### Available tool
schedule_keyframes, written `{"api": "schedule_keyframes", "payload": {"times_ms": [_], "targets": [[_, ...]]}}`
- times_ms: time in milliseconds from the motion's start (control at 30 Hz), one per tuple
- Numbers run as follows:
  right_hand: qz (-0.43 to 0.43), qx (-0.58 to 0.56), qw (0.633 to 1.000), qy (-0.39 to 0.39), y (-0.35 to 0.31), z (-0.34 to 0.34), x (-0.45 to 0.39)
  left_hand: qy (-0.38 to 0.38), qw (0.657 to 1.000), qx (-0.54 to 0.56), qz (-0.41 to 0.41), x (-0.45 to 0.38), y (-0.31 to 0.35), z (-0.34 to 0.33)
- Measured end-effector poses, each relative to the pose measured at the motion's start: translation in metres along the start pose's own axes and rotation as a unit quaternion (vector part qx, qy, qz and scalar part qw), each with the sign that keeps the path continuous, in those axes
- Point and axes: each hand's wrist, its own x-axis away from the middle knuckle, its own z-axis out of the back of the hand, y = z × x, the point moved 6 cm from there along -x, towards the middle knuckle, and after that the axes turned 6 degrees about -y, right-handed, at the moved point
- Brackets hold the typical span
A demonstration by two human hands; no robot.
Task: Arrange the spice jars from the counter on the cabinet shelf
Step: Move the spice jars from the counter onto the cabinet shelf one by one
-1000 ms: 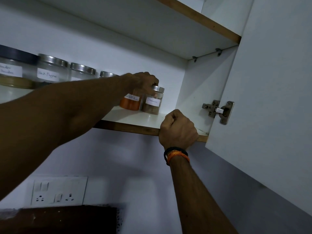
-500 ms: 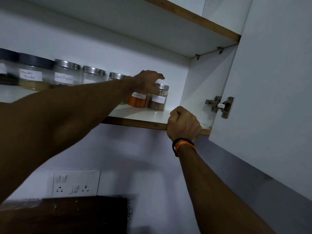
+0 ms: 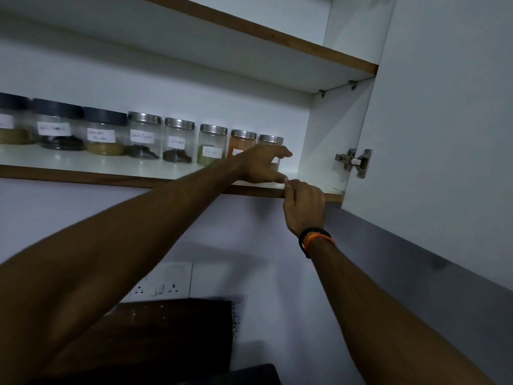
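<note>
Glass spice jars [image 3: 177, 140] stand in one row along the back of the lower cabinet shelf [image 3: 97, 168], upright and close beside one another. From the left come three wider jars with dark lids, among them one holding yellowish powder [image 3: 104, 134], then narrower jars with silver lids: one labelled black pepper [image 3: 143, 136], one labelled cloves [image 3: 178, 140], one with a greenish powder [image 3: 212, 145], one with an orange powder [image 3: 242, 143], and a last jar [image 3: 271, 141] at the right end, near the cabinet's side wall. Each carries a white handwritten label; some labels are too blurred to read.

The left hand [image 3: 261, 165] reaches over the shelf edge in front of the two rightmost jars, covering their lower halves. Its fingers [image 3: 283, 154] are spread loosely and hold nothing; whether they touch the last jar cannot be told. The right hand [image 3: 304, 202] is curled over the wooden front edge of the shelf, just below and beside the left hand, fingers closed on the board. A black and orange wristband [image 3: 315, 240] sits on that wrist.

Above runs an upper shelf [image 3: 277, 37] with a wooden edge. The white cabinet door [image 3: 444, 120] stands open at the right, its metal hinge [image 3: 354, 162] showing. Below, a white socket plate [image 3: 163, 282] sits on the wall above a dark brown panel [image 3: 172, 329].
</note>
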Motion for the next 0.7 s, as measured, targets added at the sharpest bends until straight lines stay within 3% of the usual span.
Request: {"api": "schedule_keyframes", "payload": {"times_ms": [233,400,567,700], "targets": [[-0.008,-0.022,1.000,0.003,-0.003,0.017,0.055,0.040,0.998,0.038,-0.027,0.066,0.027,-0.029],[-0.060,0.010,0.996,-0.067,0.007,0.015,0.102,0.072,0.993,0.093,-0.026,0.113,0.031,-0.078],[-0.136,0.011,0.983,-0.123,0.027,0.009,0.157,0.032,0.989,0.142,0.029,0.153,0.023,-0.150],[-0.193,0.011,0.964,-0.184,0.048,0.001,0.213,-0.045,0.980,0.169,0.093,0.187,0.018,-0.219]]}}
